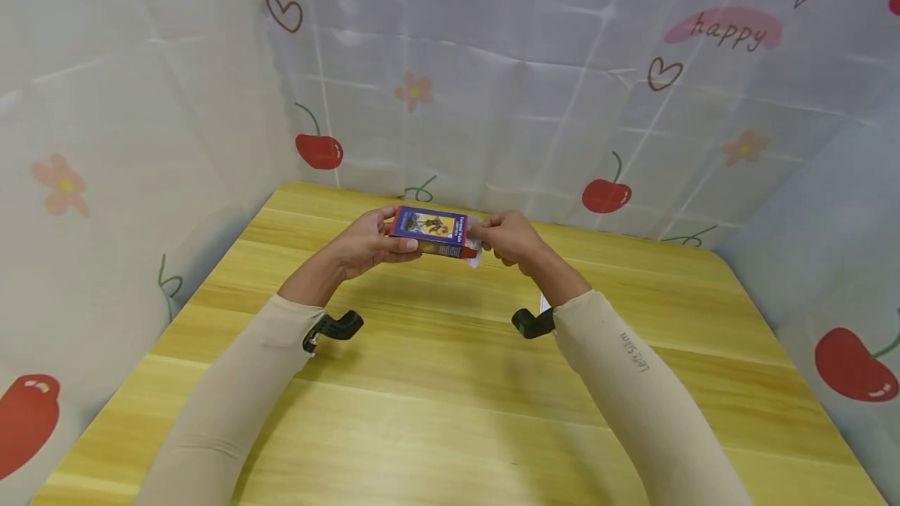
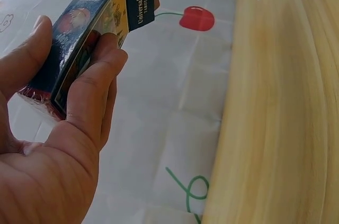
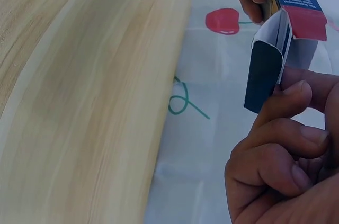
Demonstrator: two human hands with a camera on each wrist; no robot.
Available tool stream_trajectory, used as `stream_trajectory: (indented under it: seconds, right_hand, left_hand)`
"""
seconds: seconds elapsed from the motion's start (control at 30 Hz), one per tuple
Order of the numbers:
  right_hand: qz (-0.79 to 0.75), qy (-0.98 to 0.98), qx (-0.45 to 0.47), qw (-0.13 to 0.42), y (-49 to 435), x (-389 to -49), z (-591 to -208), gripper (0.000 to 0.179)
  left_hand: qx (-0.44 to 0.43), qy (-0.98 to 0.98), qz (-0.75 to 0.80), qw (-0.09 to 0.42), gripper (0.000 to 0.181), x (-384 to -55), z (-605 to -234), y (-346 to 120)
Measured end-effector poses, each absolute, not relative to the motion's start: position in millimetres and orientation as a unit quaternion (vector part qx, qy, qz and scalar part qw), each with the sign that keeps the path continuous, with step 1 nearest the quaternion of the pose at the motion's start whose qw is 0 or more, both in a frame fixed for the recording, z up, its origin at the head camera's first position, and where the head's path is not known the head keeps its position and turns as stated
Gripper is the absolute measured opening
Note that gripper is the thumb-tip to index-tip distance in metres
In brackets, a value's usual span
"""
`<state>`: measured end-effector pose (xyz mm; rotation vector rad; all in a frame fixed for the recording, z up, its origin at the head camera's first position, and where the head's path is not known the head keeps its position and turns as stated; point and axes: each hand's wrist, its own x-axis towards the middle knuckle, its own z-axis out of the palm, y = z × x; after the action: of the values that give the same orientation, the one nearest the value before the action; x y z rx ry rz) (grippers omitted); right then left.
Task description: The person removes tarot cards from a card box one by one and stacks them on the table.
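Note:
A dark blue and red tarot deck box [image 1: 430, 225], lettered "Universal Waite", is held tilted above the far part of the table. My left hand [image 1: 369, 244] grips its closed end, thumb on one side and fingers on the other, as the left wrist view also shows. The box's end toward the right is open, with a dark blue flap [image 3: 263, 75] folded out. My right hand [image 1: 513, 238] is at that end, its thumb and index finger pinching at the flap's edge, the other fingers curled. What lies inside the box is mostly hidden.
The wooden table [image 1: 422, 412] spreads below both arms. A small white flat item [image 1: 544, 303] lies on it, partly hidden by the right wrist. Dark camera mounts [image 1: 341, 326] stick out from the wrists. A cherry-printed curtain [image 1: 464, 123] stands behind the table's far edge.

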<state>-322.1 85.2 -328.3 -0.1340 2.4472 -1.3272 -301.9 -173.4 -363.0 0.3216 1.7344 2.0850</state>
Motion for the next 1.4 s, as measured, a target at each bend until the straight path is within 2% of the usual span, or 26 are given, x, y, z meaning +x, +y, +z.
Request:
stream_trajectory:
  seconds: [0.5, 0.67, 0.93, 1.2, 1.4]
  right_hand:
    - [-0.486, 0.853, -0.044, 0.186, 94.4, -323.4, -329.9, 0.031]
    - [-0.497, 0.846, -0.047, 0.189, 92.6, -322.6, -330.0, 0.037]
    - [-0.487, 0.853, -0.047, 0.183, 100.8, -322.6, -326.6, 0.026]
    - [-0.495, 0.847, -0.039, 0.19, 111.4, -322.2, -326.9, 0.036]
    - [-0.507, 0.84, -0.044, 0.19, 111.0, -321.9, -327.0, 0.031]
  left_hand:
    - [0.11, 0.616, 0.752, 0.208, 0.069, -302.5, -362.3, -173.8]
    - [0.109, 0.613, 0.754, 0.21, 0.069, -302.1, -361.7, -174.0]
    - [0.107, 0.615, 0.754, 0.205, 0.069, -303.4, -362.3, -174.5]
    - [0.112, 0.617, 0.751, 0.205, 0.069, -303.2, -362.3, -173.8]
    - [0.118, 0.618, 0.75, 0.203, 0.069, -302.2, -362.4, -173.8]
